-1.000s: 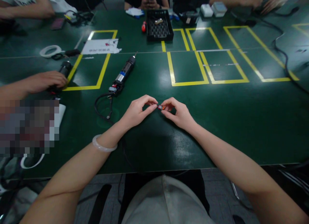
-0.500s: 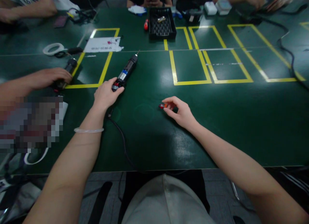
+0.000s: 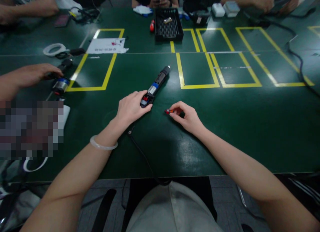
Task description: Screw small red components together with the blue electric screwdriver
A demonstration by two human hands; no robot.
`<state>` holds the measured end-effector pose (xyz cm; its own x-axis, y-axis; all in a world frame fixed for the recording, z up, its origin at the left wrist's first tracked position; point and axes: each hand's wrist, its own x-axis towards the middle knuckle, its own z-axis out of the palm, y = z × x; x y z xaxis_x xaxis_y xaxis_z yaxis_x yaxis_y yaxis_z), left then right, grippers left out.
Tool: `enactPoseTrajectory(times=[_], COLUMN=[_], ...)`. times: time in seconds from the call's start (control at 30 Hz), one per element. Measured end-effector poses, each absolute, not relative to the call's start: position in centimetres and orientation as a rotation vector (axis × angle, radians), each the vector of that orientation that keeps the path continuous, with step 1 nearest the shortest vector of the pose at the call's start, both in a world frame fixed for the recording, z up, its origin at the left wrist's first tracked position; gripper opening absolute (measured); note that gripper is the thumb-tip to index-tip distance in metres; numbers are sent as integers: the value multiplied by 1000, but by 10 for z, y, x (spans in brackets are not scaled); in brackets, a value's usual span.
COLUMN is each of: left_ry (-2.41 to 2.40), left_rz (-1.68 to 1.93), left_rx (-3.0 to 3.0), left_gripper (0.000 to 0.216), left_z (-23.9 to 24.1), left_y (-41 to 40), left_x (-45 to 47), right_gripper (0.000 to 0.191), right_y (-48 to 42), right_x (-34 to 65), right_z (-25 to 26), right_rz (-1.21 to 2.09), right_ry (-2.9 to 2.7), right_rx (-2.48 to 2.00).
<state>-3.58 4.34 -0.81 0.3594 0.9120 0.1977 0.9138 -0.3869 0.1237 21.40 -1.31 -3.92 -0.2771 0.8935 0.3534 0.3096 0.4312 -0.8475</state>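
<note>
My left hand [image 3: 131,109] is closed around the rear end of a black electric screwdriver [image 3: 157,83] with a blue and silver label. The tool lies slanted over the green table, its nose pointing up and to the right. From near its back end a black cord [image 3: 140,148] runs down to the table's front edge. My right hand [image 3: 186,116] rests low over the table to the right, thumb and fingers pinching a small red and orange piece [image 3: 167,111]. What kind of piece it is cannot be made out. The two hands are a short way apart.
At left, a co-worker's hand [image 3: 41,73] is at another electric screwdriver [image 3: 61,84]. A black tray [image 3: 169,36] stands at the back, a red item [image 3: 152,26] beside it. White paper [image 3: 106,46] lies on a yellow-taped rectangle. A white cable coil [image 3: 53,50] is at left.
My left hand has moved right and toward me with the electric screwdriver, nearer my right hand. My right hand has barely moved. The co-worker's screwdriver has shifted a little left.
</note>
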Motion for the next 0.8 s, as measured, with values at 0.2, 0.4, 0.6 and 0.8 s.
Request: enactPoseTrajectory(times=[0.2,0.4,0.6,0.8], left_ry=[-1500,-1362,-1360,-1330], left_rz=[-343,-279,-231,-252], left_rx=[-2751,-2812,-2828,-2859], left_gripper=[59,57,61,59], left_z=[-9,-5,-3,-2], left_y=[17,10,9,6], left_x=[-8,0,1,2], right_gripper=[8,8,6,5], right_y=[-16,-19,-20,-20], right_x=[213,211,209,210], right_z=[-36,-34,-31,-34], right_rz=[766,649,575,474], right_ry=[-1884,-1979,-2078,-2184], right_rx=[-1028,-1061,-1105,-1166])
